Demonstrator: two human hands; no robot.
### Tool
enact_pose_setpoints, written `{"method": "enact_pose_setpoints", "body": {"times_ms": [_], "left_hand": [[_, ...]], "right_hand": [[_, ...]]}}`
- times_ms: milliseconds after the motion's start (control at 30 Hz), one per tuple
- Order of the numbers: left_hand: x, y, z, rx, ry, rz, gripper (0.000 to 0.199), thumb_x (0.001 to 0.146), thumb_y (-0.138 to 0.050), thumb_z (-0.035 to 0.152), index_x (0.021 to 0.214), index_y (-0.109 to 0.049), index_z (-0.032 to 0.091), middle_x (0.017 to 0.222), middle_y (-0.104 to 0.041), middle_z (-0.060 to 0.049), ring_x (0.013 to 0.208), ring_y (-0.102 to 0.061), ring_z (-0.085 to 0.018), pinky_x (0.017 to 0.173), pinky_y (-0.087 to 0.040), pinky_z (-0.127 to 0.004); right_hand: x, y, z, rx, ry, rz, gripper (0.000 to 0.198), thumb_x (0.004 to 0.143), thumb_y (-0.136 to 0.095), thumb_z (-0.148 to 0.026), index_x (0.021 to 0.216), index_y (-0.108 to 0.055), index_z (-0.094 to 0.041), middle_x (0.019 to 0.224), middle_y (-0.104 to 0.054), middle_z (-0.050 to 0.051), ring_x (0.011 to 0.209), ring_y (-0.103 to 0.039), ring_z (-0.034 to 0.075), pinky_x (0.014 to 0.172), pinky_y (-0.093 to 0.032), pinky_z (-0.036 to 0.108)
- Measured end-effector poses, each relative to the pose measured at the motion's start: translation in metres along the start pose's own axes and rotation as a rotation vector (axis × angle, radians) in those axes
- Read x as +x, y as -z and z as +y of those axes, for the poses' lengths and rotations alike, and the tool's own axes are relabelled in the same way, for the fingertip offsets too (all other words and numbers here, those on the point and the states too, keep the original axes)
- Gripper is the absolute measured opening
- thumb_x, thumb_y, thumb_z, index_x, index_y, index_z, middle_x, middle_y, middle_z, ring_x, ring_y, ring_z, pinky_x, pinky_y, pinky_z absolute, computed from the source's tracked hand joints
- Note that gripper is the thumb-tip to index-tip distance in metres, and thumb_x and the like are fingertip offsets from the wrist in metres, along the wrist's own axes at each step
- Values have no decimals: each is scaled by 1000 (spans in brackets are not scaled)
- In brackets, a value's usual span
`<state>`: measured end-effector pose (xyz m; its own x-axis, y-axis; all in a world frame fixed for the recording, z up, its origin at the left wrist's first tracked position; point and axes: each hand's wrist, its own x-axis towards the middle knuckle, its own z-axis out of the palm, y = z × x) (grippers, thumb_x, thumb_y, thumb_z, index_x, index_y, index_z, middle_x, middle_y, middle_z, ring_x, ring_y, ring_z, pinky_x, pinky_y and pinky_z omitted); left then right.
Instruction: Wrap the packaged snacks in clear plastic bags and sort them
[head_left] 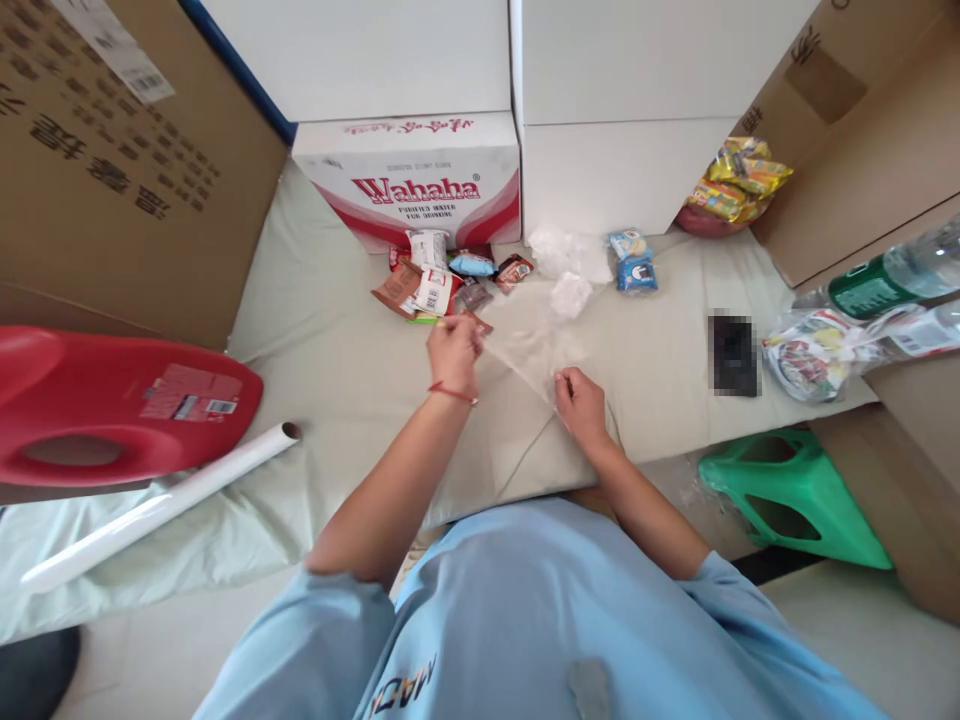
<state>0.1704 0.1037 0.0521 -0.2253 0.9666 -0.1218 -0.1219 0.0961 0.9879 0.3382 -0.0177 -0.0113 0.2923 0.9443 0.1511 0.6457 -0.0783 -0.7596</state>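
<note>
A clear plastic bag (525, 340) is stretched between my two hands, low over the cloth. My left hand (455, 352), with a red string on the wrist, pinches one edge of it. On the opposite edge my right hand (579, 402) is closed, fingers curled in. Just beyond my left hand lies a heap of small snack packets, among them a white labelled packet (433, 290), a brown packet (399, 288) and a light blue packet (472, 262). Crumpled clear plastic (570, 256) rests behind the bag, beside two blue packets (636, 272).
A Wahaha water carton (420, 190) and white boxes (600, 170) stand at the back. To the left are a red jug (142, 400) and a white roll (165, 510). Bottles (870, 285), yellow packets (742, 185) and a green stool (795, 500) are on the right.
</note>
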Motion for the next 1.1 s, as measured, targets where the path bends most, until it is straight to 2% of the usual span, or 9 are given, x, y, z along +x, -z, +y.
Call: {"method": "enact_pose_setpoints", "body": {"times_ms": [167,333,533,700,767,867,967,1033,1100], "left_hand": [[-45,83,-8,-102,227,107,36,69,-76,43,79,-48,22,67,-58,7,60,-57,-9,63,-49,-23],[-97,136,-10,32,402,159,40,68,-79,52,75,-55,20,64,-63,5,58,-64,-12,61,-54,-24],[-121,181,5,311,839,-141,45,80,-72,56,67,-62,15,56,-66,-5,46,-64,-16,46,-50,-25],[-111,200,43,-126,1026,-329,38,89,-66,50,87,-71,12,56,-65,-3,42,-60,-14,42,-48,-23],[-109,189,59,-342,929,-382,33,91,-64,44,98,-72,13,64,-69,-3,53,-68,-16,52,-55,-25],[-117,151,74,-366,573,-460,26,92,-62,38,106,-70,18,98,-78,-9,96,-75,-24,87,-61,-38],[-128,105,69,95,9,-562,13,93,-63,31,92,-70,20,106,-76,-10,104,-71,-24,97,-55,-42],[-130,80,59,460,-399,-516,12,94,-61,28,91,-71,20,110,-74,-11,106,-67,-25,100,-52,-45],[-124,63,46,766,-622,-416,17,95,-60,29,103,-71,20,121,-71,-15,111,-65,-28,100,-51,-48]], "right_hand": [[0,3,3,120,-61,15,34,99,-45,-46,86,-63,-20,67,-58,-1,61,-50,15,63,-37,27],[-2,3,3,199,-121,-14,35,97,-49,-50,87,-65,-20,66,-56,-2,61,-49,14,60,-37,26],[3,3,-1,219,-156,-82,32,95,-52,-49,87,-65,-21,61,-54,-3,60,-49,15,58,-39,25],[7,6,0,152,-110,-121,32,96,-53,-49,87,-66,-21,62,-56,-2,60,-50,15,60,-39,26],[7,8,-2,117,-88,-128,33,96,-53,-50,88,-67,-20,62,-56,-3,59,-51,15,61,-40,26],[5,10,-8,70,-59,-151,34,97,-52,-50,88,-67,-20,61,-55,-3,58,-51,15,61,-40,27],[3,11,-16,31,-16,-161,34,98,-51,-49,89,-68,-20,61,-56,-3,58,-50,15,60,-38,27],[2,12,-21,6,15,-157,34,98,-50,-48,90,-68,-20,61,-57,-3,57,-50,14,61,-38,27],[0,14,-24,-16,38,-153,35,99,-49,-47,89,-68,-20,62,-58,-2,57,-50,14,61,-38,27]]}}
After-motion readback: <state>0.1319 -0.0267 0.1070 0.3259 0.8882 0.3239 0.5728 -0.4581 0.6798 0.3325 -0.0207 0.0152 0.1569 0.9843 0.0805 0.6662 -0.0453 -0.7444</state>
